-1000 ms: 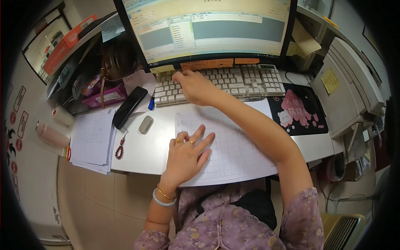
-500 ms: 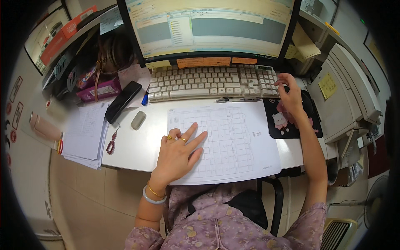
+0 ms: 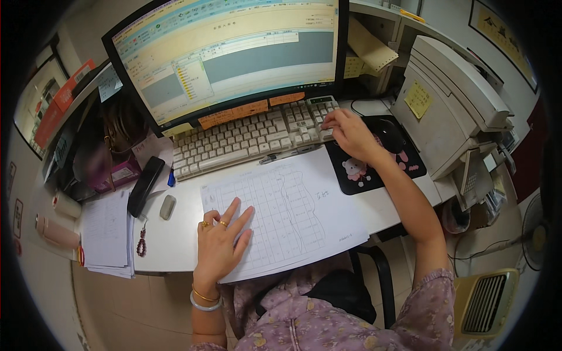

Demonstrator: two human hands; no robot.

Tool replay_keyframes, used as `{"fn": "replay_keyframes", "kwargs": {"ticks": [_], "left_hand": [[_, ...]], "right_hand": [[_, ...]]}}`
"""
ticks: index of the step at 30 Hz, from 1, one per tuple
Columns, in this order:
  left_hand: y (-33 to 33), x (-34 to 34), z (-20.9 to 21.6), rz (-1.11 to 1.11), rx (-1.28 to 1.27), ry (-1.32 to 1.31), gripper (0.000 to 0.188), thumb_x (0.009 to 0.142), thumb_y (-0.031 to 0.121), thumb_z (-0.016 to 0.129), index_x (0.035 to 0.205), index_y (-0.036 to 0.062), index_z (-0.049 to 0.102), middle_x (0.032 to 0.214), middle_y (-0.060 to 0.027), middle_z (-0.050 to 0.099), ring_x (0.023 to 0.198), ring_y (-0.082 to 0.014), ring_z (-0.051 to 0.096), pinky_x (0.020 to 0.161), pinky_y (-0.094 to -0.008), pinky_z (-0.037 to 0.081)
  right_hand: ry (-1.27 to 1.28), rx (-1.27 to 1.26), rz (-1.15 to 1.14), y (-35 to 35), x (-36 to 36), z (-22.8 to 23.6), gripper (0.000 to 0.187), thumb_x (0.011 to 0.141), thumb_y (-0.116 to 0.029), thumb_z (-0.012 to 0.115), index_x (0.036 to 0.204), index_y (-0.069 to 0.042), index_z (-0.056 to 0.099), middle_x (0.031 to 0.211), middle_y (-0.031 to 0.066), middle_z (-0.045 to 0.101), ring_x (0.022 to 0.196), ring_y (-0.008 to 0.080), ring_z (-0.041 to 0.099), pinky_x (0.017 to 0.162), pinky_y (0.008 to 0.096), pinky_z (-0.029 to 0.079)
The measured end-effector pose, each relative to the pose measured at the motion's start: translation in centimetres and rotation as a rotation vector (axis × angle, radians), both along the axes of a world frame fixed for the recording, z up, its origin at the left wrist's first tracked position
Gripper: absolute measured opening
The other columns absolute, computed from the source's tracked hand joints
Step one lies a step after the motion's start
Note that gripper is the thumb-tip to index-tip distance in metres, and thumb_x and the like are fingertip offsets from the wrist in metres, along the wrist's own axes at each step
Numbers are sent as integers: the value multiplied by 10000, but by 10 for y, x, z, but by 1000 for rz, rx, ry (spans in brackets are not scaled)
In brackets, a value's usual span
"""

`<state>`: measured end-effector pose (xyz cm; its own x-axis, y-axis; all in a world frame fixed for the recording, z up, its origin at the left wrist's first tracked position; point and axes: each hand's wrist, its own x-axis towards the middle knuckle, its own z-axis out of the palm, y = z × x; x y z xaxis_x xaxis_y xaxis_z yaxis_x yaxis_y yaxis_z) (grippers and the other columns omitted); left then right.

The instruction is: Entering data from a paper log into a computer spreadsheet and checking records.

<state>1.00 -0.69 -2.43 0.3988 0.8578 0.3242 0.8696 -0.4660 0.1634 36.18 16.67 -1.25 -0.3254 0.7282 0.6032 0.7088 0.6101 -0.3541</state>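
Note:
My left hand point(image 3: 223, 243) lies on a white sheet printed with a grid table point(image 3: 275, 216), index and middle fingers stretched out and apart. It holds nothing. Two gold rings are on its fingers; a gold bangle and a pale bangle circle the wrist. My right hand point(image 3: 353, 136) hovers over the number pad at the right end of the white keyboard point(image 3: 246, 140), fingers loosely bent and holding nothing visible. Whether a fingertip touches a key I cannot tell. Beside that hand, a black mouse point(image 3: 391, 136) rests on a black mouse pad point(image 3: 351, 186) with a cartoon bear.
Behind the keyboard stands a monitor point(image 3: 257, 64) showing a table window. Pens point(image 3: 287, 154) lie along the keyboard's front edge. Leftward are an eraser-like grey block point(image 3: 168, 207), a black case point(image 3: 146, 186), a beaded strap point(image 3: 141, 243), stacked papers point(image 3: 105, 234) and a pink bottle point(image 3: 57, 230). A printer point(image 3: 445, 105) stands right.
The view has tilted and swung, shifting the desk leftward in the picture. My right hand has moved slightly left, over the number pad, uncovering the mouse. My left hand stays on the sheet.

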Motion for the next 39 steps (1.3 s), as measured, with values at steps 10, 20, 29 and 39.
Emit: {"fn": "replay_keyframes", "kwargs": {"ticks": [10,20,29,39], "left_hand": [[-1,-1,1,10,-9,2,412,871,261,639,1281,223,632,1391,-66,548,1011,-318,502,859,-390,402],[0,-2,-2,1,14,2,420,865,258,643,1283,222,629,1388,-58,549,1001,-316,501,856,-397,410],[-1,0,1,9,12,-15,419,864,272,648,1281,239,627,1392,-53,544,1001,-313,507,846,-401,416],[-2,-5,-3,12,-20,-32,417,903,301,595,1315,238,605,1425,-53,522,1040,-314,489,894,-396,411]], "right_hand": [[-108,58,-57,14,-4,9,271,832,-76,509,1095,-30,556,1093,116,632,1139,298,530,997,422,381],[-131,22,-206,20,2,1,334,830,-50,468,1158,-9,517,1131,117,644,1143,308,526,1020,426,355],[-94,123,-156,18,17,8,327,829,-87,524,1144,1,524,1082,144,638,1090,342,553,955,430,404],[-395,-21,-493,-25,100,-2,445,763,-189,678,1190,-115,580,1151,162,584,1018,370,581,908,446,462]]}}
